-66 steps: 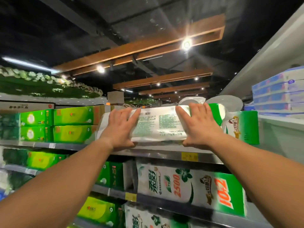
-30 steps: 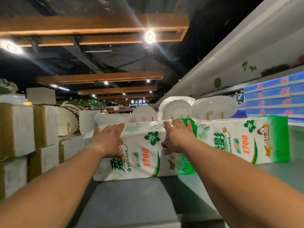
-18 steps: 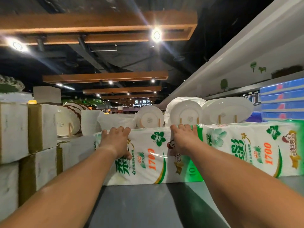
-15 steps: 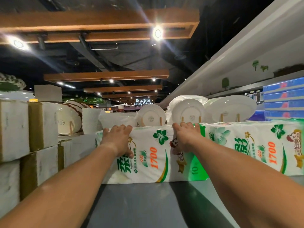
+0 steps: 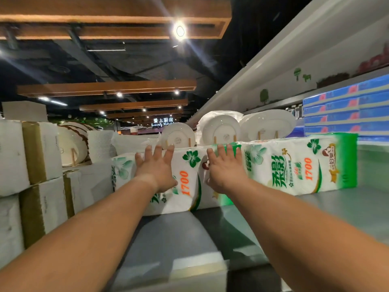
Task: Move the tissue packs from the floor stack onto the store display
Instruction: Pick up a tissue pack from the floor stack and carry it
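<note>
A white and green tissue pack [image 5: 187,182] printed "1700" lies on the grey top shelf [image 5: 179,234] of the display. A second, matching pack [image 5: 301,165] sits against its right end. My left hand [image 5: 156,169] rests flat on the front face of the left pack, fingers spread. My right hand [image 5: 225,167] lies flat near the seam between the two packs, fingers also spread. Neither hand wraps around a pack. Both forearms reach in from the bottom of the view.
White plates [image 5: 221,129] stand on wooden holders right behind the packs. Stacked white and brown boxes [image 5: 42,152] fill the left side. Blue packs [image 5: 345,110] are stacked at the far right. Bare grey shelf lies in front of the packs.
My fingers were hooked over the top edge of the left pack. Now both hands are flat and spread on its front face. The pack stays on the top shelf.
</note>
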`<state>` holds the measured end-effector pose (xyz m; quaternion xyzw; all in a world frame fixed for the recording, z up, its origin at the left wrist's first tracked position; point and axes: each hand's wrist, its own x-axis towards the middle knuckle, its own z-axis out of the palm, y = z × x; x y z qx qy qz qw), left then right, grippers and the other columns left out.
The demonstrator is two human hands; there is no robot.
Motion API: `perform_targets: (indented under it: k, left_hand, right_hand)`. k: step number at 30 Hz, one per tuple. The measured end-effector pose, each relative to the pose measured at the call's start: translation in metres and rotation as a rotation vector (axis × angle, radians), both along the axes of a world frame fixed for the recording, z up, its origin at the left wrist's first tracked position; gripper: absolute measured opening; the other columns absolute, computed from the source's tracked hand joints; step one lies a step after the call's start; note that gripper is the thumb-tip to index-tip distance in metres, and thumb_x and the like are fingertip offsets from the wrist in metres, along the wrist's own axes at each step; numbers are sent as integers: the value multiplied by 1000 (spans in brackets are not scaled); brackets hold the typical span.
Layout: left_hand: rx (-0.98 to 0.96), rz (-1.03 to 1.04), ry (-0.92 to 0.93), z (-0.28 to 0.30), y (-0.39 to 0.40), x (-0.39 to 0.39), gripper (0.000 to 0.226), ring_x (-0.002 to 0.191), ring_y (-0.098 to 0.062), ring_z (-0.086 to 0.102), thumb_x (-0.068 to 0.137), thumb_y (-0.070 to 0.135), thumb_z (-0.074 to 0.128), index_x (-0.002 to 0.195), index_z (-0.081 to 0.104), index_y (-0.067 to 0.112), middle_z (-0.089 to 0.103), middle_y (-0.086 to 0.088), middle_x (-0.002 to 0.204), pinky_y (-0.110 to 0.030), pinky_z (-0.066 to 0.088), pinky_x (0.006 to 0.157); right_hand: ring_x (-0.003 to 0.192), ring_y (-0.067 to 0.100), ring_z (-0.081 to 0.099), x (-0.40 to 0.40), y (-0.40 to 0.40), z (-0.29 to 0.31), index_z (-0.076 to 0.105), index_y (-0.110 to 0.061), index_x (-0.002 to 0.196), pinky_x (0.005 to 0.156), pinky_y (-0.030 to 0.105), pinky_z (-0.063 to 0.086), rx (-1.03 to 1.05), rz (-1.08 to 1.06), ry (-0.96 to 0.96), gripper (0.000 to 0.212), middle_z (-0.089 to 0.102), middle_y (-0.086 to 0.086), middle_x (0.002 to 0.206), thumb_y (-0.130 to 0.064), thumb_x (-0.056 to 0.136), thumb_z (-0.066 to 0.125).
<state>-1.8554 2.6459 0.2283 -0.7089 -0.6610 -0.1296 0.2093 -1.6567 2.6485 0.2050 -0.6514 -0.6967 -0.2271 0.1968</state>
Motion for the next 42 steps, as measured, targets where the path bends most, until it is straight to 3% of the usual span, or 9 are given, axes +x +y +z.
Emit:
perform_targets:
  k: [6, 12, 19, 28, 31, 42]
  left_hand:
    - [25, -73, 7, 3, -55, 21, 100, 153, -36, -6, 88, 58, 64, 160, 0, 31, 0, -7, 168, -62, 3, 121]
    - [89, -228, 106, 4, -131, 88, 77, 138, -31, 33, 83, 69, 56, 148, 40, 31, 44, -5, 147, -53, 29, 111]
    - [81, -424, 165, -19, -217, 204, 81, 133, -31, 38, 82, 76, 52, 148, 40, 30, 47, -4, 144, -50, 33, 108]
    - [69, -818, 157, -33, -309, 360, 78, 135, -30, 38, 84, 75, 51, 148, 43, 33, 48, -4, 145, -50, 30, 111]
    - [59, -988, 162, -39, -344, 408, 78, 136, -30, 37, 84, 76, 51, 149, 42, 34, 48, -3, 146, -47, 31, 111]
    - [-22, -1440, 248, -73, -459, 517, 79, 137, -32, 36, 84, 74, 54, 150, 40, 32, 47, -5, 146, -53, 30, 112]
  right_hand:
    - [152, 40, 1, 23, -72, 0, 7, -19, 159, 119, 59, -5, 16, 9, 32, 93, 9, 16, 164, -55, 91, 59]
    - [149, 42, 11, 68, -168, 1, 25, -18, 152, 118, 63, 5, 37, -52, 4, 78, 23, 17, 158, -47, 88, 60]
    - [145, 38, 19, 163, -292, -21, 32, -19, 149, 115, 61, 14, 59, -237, 9, 74, 29, 14, 154, -49, 87, 61]
    - [139, 39, 24, 293, -458, -56, 41, -19, 135, 113, 61, 18, -49, -649, 96, 60, 36, 13, 142, -49, 86, 61]
    - [143, 40, 19, 325, -512, -65, 35, -17, 143, 114, 62, 17, -90, -815, 128, 70, 31, 14, 149, -53, 88, 60]
    - [144, 39, 20, 339, -672, -87, 29, -22, 150, 115, 62, 18, -57, -1294, 211, 79, 28, 13, 155, -56, 87, 63]
